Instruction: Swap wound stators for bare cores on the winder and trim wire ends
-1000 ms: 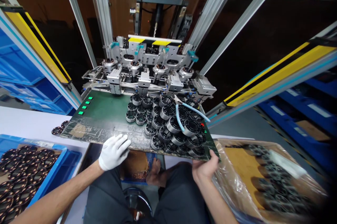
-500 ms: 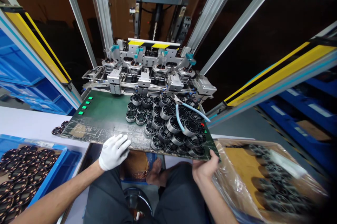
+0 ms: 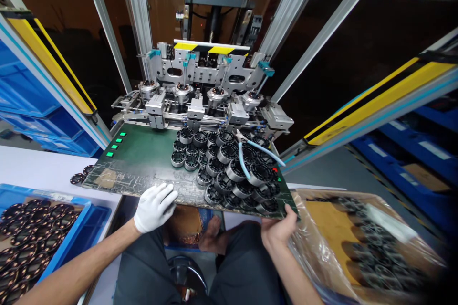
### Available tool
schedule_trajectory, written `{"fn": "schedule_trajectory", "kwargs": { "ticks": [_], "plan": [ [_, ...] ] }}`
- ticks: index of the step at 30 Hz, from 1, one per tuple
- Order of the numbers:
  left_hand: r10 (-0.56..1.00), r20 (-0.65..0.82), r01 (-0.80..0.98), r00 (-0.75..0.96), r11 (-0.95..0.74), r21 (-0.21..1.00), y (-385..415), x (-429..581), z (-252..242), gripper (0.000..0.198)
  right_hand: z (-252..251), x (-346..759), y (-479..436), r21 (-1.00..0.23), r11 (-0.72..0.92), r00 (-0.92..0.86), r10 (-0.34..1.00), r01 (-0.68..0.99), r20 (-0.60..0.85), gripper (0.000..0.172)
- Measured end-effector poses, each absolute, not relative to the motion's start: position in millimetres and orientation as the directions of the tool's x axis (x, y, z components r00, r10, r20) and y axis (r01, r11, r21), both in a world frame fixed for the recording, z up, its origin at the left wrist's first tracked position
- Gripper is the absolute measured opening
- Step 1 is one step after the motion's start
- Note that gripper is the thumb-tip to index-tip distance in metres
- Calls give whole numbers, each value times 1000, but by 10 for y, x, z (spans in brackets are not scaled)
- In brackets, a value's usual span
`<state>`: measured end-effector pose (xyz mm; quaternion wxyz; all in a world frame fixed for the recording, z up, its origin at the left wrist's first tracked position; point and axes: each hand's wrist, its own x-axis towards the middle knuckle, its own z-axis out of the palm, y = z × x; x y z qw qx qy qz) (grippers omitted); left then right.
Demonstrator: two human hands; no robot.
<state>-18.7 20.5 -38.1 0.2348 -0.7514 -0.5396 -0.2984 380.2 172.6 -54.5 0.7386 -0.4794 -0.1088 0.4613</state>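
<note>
Lying in a blue tray off the worktop's front left corner are copper-wound rings, while four green buttons line the left edge. Over the front edge, left of its middle, rests the gloved left hand, flat, fingers extended, grasping nothing visible. From the middle towards the right edge stand stacked black-and-silver rings, spread pliers lying on top, and at the front right corner the bare right hand has its thumb above, its fingers hidden, so its closure cannot be told.
</note>
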Motion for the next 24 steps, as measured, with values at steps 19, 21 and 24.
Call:
{"fn": "schedule_trajectory", "kwargs": {
  "ticks": [19, 21, 24],
  "plan": [
    [680, 690, 950, 247, -310, -35, 196, -201, -385, 34, -476, 3782, 1705, -799, 99, 538, 787, -593, -301, 41],
    [675, 695, 950, 247, -311, -35, 198, -196, -374, 33, -483, 3783, 1707, -799, 102, 542, 784, -593, -302, 40],
    [671, 699, 949, 249, -313, -38, 201, -189, -351, 31, -479, 3778, 1703, -794, 101, 545, 778, -599, -313, 40]
  ]
}}
